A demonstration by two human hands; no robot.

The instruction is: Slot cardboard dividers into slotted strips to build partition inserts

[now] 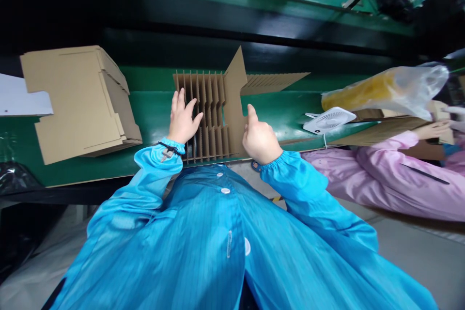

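Center frame, cardboard divider (234,101), slats (214,140) running top-to-bottom, extends right from spread, unclenched left hand (184,118), nearer one; right hand (260,139) pointing up-frame, grip unclear.

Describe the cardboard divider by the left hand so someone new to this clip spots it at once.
On the green bench, look straight ahead of the blue coat, between the left hand and right hand. The divider is there, its left end at the left hand. Unlike the cardboard stack farther left, it shows upright slats with narrow slots between.
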